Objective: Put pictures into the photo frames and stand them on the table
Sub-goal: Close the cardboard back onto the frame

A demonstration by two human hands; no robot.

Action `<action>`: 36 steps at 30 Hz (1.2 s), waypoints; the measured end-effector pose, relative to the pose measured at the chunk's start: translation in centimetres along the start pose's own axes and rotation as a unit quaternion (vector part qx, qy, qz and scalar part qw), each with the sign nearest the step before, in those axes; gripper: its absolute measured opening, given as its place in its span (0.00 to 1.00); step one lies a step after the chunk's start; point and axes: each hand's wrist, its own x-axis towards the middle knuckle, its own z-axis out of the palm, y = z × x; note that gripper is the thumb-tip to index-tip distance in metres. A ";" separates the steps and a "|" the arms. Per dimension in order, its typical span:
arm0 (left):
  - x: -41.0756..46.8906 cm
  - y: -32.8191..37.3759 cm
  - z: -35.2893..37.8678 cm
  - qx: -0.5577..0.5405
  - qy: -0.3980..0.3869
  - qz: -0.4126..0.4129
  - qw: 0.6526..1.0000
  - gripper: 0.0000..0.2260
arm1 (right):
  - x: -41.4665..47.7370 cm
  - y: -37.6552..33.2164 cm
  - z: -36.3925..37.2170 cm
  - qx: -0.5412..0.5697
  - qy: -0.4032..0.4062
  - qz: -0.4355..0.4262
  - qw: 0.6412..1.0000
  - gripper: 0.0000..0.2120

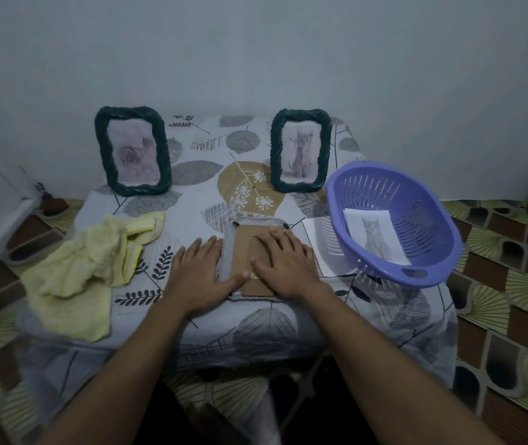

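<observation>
On the face-down frame (240, 248), left hand (199, 273) and right hand (283, 261) flat, fingers straight, empty.

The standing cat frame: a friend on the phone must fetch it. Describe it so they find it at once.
On the leaf-print table, look at the far edge, just behind the purple basket. The dark rope-edged frame standing there shows a grey cat; its twin at far left shows a rose.

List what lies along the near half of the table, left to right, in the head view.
Yellow cloth → face-down frame → purple basket.
</observation>
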 end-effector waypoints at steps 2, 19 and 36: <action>-0.1 -0.1 0.1 0.001 0.008 0.002 1.000 0.49 | 0.1 0.0 -0.1 0.007 -0.005 0.008 1.000 0.27; -0.3 0.1 -0.1 -0.018 0.029 -0.005 0.999 0.50 | 3.0 0.3 -1.3 0.243 0.146 0.113 0.952 0.17; -0.2 0.1 -0.1 -0.021 0.034 -0.005 0.999 0.48 | 4.0 1.2 -1.5 0.172 0.185 0.203 0.946 0.12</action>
